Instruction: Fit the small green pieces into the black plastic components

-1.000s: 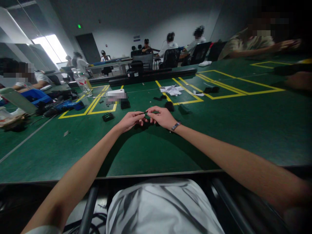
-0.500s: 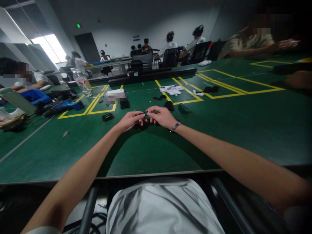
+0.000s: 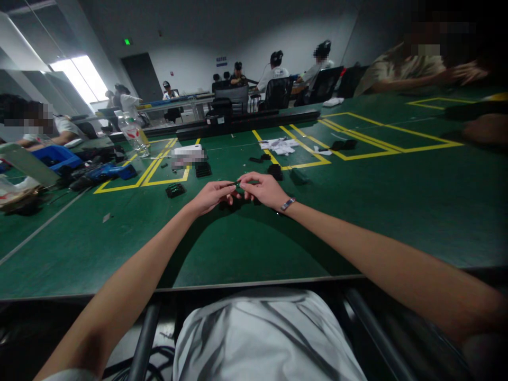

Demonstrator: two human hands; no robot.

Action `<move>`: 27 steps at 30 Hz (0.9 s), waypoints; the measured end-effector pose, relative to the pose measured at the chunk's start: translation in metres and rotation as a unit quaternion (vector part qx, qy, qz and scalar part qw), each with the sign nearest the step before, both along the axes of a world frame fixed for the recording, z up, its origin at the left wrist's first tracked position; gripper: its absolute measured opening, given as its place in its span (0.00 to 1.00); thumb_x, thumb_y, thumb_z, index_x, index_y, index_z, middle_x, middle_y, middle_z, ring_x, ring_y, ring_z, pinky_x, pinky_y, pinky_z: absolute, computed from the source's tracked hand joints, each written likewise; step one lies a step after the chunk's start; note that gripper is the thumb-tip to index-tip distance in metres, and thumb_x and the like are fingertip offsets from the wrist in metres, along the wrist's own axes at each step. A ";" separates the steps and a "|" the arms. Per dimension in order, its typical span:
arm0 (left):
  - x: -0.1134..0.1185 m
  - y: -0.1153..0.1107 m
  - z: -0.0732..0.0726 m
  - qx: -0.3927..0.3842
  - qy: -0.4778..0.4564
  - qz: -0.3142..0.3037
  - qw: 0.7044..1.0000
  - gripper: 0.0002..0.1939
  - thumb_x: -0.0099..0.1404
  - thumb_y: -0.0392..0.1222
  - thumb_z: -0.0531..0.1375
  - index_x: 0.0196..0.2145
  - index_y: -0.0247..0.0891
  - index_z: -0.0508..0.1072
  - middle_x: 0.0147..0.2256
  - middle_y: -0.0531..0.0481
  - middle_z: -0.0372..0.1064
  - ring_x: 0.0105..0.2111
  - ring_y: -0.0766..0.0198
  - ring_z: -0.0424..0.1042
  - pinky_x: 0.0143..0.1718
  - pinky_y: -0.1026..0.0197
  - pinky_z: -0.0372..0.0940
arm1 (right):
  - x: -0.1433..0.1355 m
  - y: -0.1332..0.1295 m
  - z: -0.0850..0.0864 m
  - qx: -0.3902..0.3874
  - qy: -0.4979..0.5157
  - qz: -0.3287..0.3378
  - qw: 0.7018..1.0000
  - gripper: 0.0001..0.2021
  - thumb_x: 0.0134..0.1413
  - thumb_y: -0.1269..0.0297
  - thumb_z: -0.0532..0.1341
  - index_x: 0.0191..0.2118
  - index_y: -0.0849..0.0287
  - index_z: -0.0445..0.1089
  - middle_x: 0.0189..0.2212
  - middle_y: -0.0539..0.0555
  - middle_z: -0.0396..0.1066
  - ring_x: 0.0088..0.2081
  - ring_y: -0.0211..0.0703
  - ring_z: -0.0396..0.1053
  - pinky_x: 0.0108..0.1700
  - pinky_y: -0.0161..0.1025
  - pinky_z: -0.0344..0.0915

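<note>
My left hand (image 3: pixel 215 197) and my right hand (image 3: pixel 262 189) meet above the green table (image 3: pixel 246 248), fingertips pinched together. Between them is a small, thin dark piece (image 3: pixel 237 184) with a hint of green; its kind is too small to tell. Both hands are closed on it. Left of my left hand lies a small black part with green inside (image 3: pixel 175 190). A black ridged block (image 3: pixel 203 169) sits beyond that hand, and another black block (image 3: pixel 275 171) is just behind my right hand.
A clear plastic bottle (image 3: pixel 134 133), a white item (image 3: pixel 187 152) and a blue power tool (image 3: pixel 103 173) lie to the left. White paper scraps (image 3: pixel 280 145) are at the back. A dark rail (image 3: pixel 254 119) runs along the far side. Other people sit around.
</note>
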State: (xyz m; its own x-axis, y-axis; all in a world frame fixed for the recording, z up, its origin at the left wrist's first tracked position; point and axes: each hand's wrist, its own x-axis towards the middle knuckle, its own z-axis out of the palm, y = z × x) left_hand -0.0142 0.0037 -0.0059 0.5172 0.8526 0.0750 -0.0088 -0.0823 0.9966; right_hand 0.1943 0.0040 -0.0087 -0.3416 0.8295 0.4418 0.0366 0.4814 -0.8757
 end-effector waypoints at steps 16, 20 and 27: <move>0.001 -0.001 0.001 -0.013 -0.011 0.008 1.000 0.22 0.62 0.47 0.65 0.50 0.29 0.74 0.36 0.42 0.76 0.26 0.71 0.70 0.29 0.66 0.60 | -0.001 -0.001 0.002 -0.004 -0.011 -0.012 1.000 0.10 0.55 0.58 0.65 0.36 0.62 0.73 0.46 0.60 0.73 0.24 0.32 0.70 0.22 0.31 0.66; 0.001 0.000 0.001 -0.021 -0.012 0.011 1.000 0.22 0.62 0.47 0.65 0.50 0.30 0.75 0.36 0.42 0.76 0.26 0.71 0.70 0.29 0.67 0.60 | -0.001 -0.002 0.003 -0.005 -0.016 -0.015 1.000 0.10 0.56 0.59 0.65 0.36 0.61 0.72 0.45 0.59 0.73 0.24 0.33 0.70 0.21 0.32 0.66; 0.001 0.000 0.002 -0.029 -0.010 0.018 0.999 0.23 0.61 0.46 0.66 0.50 0.30 0.75 0.35 0.43 0.76 0.26 0.71 0.70 0.28 0.67 0.60 | -0.001 -0.003 0.004 -0.002 -0.021 -0.017 1.000 0.11 0.55 0.58 0.65 0.36 0.61 0.72 0.43 0.59 0.74 0.24 0.33 0.70 0.21 0.31 0.66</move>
State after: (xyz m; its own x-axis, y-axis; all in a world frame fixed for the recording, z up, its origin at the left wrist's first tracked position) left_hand -0.0131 0.0039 -0.0041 0.4855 0.8736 0.0349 -0.0259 -0.0255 0.9993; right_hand 0.1933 0.0009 -0.0050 -0.3317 0.8425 0.4245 0.0891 0.4759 -0.8750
